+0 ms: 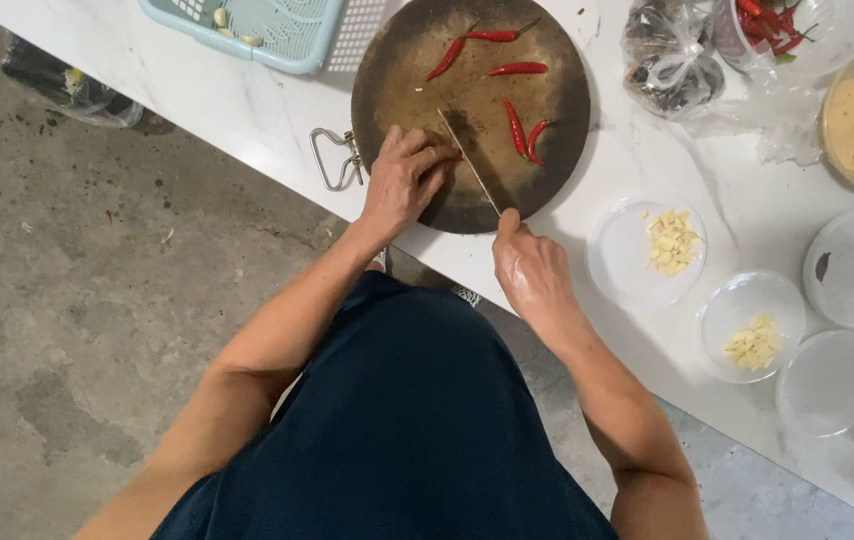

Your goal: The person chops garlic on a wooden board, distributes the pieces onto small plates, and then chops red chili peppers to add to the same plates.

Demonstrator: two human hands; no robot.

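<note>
Head view, looking straight down. White marble tabletop (247, 110) crossing from upper left to lower right, grey concrete floor (97, 320) below it. Round dark chopping board (417, 60) near the tabletop's front edge, metal hanging loop (332, 160) at its left. Left hand (405, 180) on the board's near part, fingers curled down over something too hidden to tell. Right hand (530, 270) at the board's near rim, grip closed around the handle of a knife (469, 160), thin blade edge running up-left to just beside the left fingertips. Five red chillies (517, 69) loose on the board beyond the blade. Right of the board, clear bowls with chopped garlic (672, 242). Pale blue basket (287, 35) at top, plastic bag (669, 55) at upper right.
</note>
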